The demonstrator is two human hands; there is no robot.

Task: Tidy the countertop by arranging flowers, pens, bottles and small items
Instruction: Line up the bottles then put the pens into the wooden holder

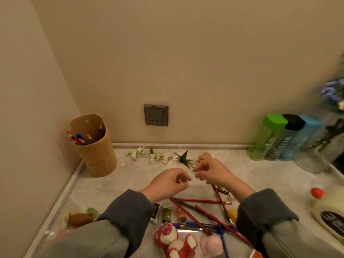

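A sprig of small white flowers (152, 156) with green leaves lies along the back of the grey countertop (130, 183). My right hand (212, 171) hovers at its stem end, fingertips pinched together on the stem tip. My left hand (170, 181) is just left of it, fingers curled with thumb against forefinger and nothing seen inside. An orange flower head (203, 156) peeks out behind my right hand. Red pencils (201, 201) and blue pens (201, 224) lie crossed under my wrists. A tan pen cup (96, 155) with several pens stands at the back left.
Three bottles, green (266, 138), black (287, 138) and blue (303, 138), line the back right beside a glass vase (320, 151) of blue flowers. A tape roll (329, 211) and red cap (317, 192) sit right. A pink bear toy (173, 239), pompom (212, 245) and small packets crowd the front edge.
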